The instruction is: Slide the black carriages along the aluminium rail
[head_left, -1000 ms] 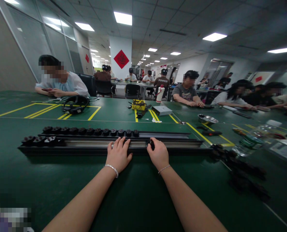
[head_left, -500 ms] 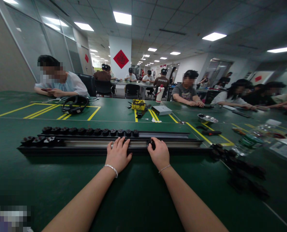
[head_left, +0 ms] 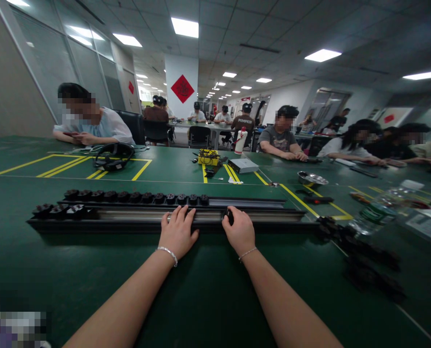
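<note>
A long black power track (head_left: 124, 215) with a silvery channel lies across the green table in front of me. My left hand (head_left: 177, 231) rests on its middle, palm down and fingers spread. To its right, my right hand (head_left: 240, 227) grips a small black track socket (head_left: 230, 216) at the channel; the fingers cover much of it. Several black sockets (head_left: 58, 211) sit in the left end of this track. Just behind lies a second track (head_left: 246, 203), bearing a row of similar sockets (head_left: 135, 197) along its left and middle.
More black sockets (head_left: 373, 275) lie loosely piled at the right, near a plastic bottle (head_left: 375, 212). A metal bowl (head_left: 312, 178), a headset (head_left: 113, 156), a yellow object with cables (head_left: 208, 156) and a white box (head_left: 243, 166) stand farther back. Several people sit around.
</note>
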### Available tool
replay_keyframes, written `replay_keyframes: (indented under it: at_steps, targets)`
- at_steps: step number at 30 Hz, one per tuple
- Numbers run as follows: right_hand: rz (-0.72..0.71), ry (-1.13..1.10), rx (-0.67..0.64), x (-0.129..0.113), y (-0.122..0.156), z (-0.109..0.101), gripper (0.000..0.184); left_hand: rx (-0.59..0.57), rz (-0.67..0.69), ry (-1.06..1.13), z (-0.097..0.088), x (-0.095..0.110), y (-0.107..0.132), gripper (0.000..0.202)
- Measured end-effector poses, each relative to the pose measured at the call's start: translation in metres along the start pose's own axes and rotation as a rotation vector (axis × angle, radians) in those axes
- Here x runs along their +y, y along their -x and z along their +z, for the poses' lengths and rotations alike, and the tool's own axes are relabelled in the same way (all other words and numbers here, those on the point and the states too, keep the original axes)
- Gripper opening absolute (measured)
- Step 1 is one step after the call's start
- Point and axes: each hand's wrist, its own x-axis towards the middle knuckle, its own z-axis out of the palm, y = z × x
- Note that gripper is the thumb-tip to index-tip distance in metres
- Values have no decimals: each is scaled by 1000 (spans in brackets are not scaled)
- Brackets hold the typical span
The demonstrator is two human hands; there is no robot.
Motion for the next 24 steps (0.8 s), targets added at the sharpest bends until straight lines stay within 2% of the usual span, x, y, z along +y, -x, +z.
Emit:
replay_keyframes:
  at_steps: [24]
  targets:
    - [3, -3, 35, 0, 0, 0, 31, -6, -17, 2, -2, 2, 0, 54]
